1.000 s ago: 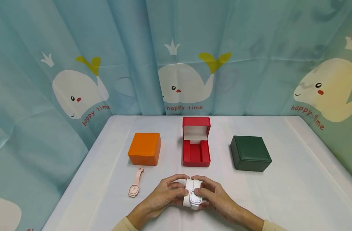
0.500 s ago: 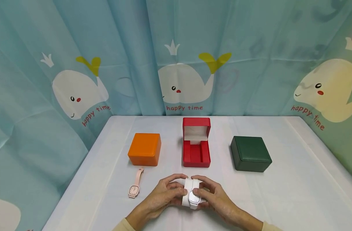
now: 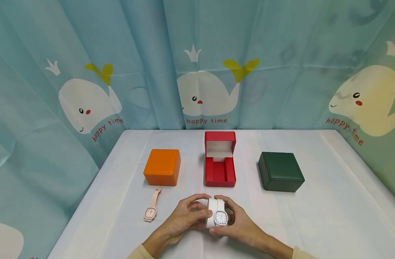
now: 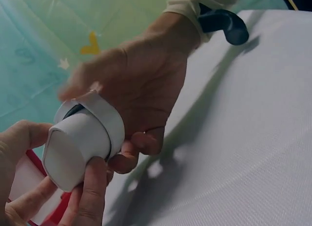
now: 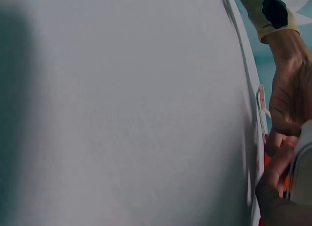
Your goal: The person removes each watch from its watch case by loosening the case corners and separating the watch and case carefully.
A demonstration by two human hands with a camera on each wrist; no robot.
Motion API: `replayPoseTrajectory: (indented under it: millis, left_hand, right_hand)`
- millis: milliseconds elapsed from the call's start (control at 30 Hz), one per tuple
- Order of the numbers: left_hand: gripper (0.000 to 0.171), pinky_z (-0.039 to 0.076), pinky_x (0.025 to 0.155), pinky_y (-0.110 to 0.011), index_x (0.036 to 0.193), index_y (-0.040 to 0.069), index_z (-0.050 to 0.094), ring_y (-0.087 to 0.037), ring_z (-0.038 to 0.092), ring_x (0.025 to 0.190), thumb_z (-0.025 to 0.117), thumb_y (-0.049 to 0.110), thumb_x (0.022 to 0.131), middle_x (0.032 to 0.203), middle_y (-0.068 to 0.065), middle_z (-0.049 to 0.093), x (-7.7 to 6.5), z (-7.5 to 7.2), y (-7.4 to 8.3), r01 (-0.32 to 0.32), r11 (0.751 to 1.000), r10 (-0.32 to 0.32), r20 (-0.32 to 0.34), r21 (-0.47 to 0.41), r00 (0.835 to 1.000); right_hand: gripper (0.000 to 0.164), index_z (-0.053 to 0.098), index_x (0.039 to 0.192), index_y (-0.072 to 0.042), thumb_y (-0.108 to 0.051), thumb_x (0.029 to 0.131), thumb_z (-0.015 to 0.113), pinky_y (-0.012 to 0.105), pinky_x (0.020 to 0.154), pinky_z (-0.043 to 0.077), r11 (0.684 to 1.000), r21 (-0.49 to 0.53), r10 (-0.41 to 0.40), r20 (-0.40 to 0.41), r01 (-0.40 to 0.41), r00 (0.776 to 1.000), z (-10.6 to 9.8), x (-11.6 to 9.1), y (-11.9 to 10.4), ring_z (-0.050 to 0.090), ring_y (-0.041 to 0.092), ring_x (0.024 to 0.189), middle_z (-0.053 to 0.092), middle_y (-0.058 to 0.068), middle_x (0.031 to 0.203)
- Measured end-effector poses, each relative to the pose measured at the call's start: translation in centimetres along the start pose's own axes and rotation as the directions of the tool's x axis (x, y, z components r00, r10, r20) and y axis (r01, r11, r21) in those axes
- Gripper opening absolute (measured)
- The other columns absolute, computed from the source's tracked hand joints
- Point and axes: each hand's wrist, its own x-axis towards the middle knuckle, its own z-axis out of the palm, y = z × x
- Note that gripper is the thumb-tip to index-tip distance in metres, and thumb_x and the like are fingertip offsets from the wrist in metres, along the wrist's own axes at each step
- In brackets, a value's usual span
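At the front of the table, my left hand (image 3: 184,216) grips a white watch cushion (image 3: 210,221), its thumb on top. A white wristwatch (image 3: 221,218) is wrapped around the cushion, its square dial facing up. My right hand (image 3: 244,223) holds the watch side, with the thumb below the dial and the index finger at the far end. In the left wrist view, the white strap (image 4: 111,120) loops round the cushion and a gap shows beneath it on one side. Only part of the watch shows at the right edge of the right wrist view.
A red watch box (image 3: 220,181) stands with its lid up behind the hands, its inside bare. A closed orange box (image 3: 162,167) is to its left and a closed green box (image 3: 281,172) to its right. A pink wristwatch (image 3: 150,213) lies left of the left hand.
My right thumb has slid off the dial to below it, so the dial face now shows. The watch and cushion have tilted slightly; the left hand stays nearly still.
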Motion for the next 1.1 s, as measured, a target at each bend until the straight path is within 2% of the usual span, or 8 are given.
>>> replayPoseTrajectory:
  millis: [100, 267, 500, 667, 900, 1100]
  left_hand:
    - [0.056, 0.058, 0.067, -0.031, 0.14, -0.003, 0.054, -0.02, 0.065, 0.08, 0.075, 0.006, 0.089, 0.099, -0.011, 0.066, -0.03, -0.01, 0.01, 0.003, 1.0, -0.003, -0.002, 0.001, 1.0]
    - [0.057, 0.058, 0.068, -0.03, 0.142, -0.004, 0.054, -0.019, 0.065, 0.082, 0.073, 0.004, 0.09, 0.101, -0.013, 0.065, 0.0, -0.03, -0.11, 0.008, 1.0, -0.008, -0.002, -0.003, 1.0]
    - [0.056, 0.058, 0.068, -0.032, 0.141, -0.004, 0.052, -0.02, 0.065, 0.081, 0.072, 0.003, 0.09, 0.1, -0.012, 0.066, 0.0, -0.08, -0.08, -0.005, 1.0, 0.005, -0.004, -0.027, 1.0]
    - [0.057, 0.058, 0.068, -0.032, 0.142, -0.003, 0.051, -0.019, 0.065, 0.08, 0.073, 0.004, 0.09, 0.099, -0.011, 0.066, 0.17, 0.07, -0.1, -0.01, 1.0, 0.009, -0.017, -0.028, 1.0]
    - [0.057, 0.059, 0.07, -0.032, 0.143, -0.004, 0.051, -0.021, 0.065, 0.085, 0.07, 0.004, 0.09, 0.101, -0.012, 0.065, 0.04, 0.09, -0.27, 0.006, 0.999, -0.008, -0.031, -0.052, 0.999]
    - [0.06, 0.059, 0.072, -0.033, 0.145, -0.005, 0.05, -0.02, 0.065, 0.087, 0.069, 0.005, 0.089, 0.101, -0.011, 0.064, 0.13, 0.04, -0.31, 0.002, 0.999, -0.005, -0.05, -0.051, 0.999]
  right_hand:
    - [0.077, 0.04, 0.148, -0.003, -0.011, 0.084, 0.081, 0.032, 0.077, 0.057, 0.998, -0.051, -0.029, -0.028, 0.028, 0.999, 0.2, -0.02, 0.13, 0.062, 0.029, 0.095, 0.052, 0.015, 0.121]
    - [0.077, 0.042, 0.148, -0.005, -0.013, 0.082, 0.081, 0.029, 0.073, 0.057, 0.994, -0.109, -0.034, -0.06, 0.027, 0.998, 0.28, -0.21, 0.2, 0.064, 0.026, 0.087, 0.051, 0.014, 0.113]
    - [0.079, 0.042, 0.149, -0.006, -0.01, 0.081, 0.083, 0.03, 0.073, 0.058, 0.998, -0.057, -0.032, -0.079, 0.028, 0.996, 0.3, -0.21, 0.04, 0.067, 0.027, 0.088, 0.05, 0.017, 0.118]
    - [0.081, 0.041, 0.149, -0.005, -0.01, 0.081, 0.084, 0.03, 0.075, 0.058, 0.998, -0.058, -0.035, -0.11, 0.029, 0.993, 0.22, -0.27, -0.12, 0.068, 0.028, 0.09, 0.05, 0.017, 0.119]
    - [0.081, 0.039, 0.15, -0.006, -0.009, 0.082, 0.082, 0.031, 0.076, 0.058, 0.998, -0.055, -0.024, -0.081, 0.019, 0.996, 0.14, -0.38, -0.1, 0.066, 0.029, 0.093, 0.049, 0.018, 0.119]
    - [0.08, 0.04, 0.15, -0.007, -0.012, 0.082, 0.082, 0.03, 0.078, 0.057, 0.992, -0.123, -0.028, -0.067, 0.02, 0.997, -0.13, -0.25, -0.36, 0.064, 0.028, 0.091, 0.049, 0.016, 0.118]
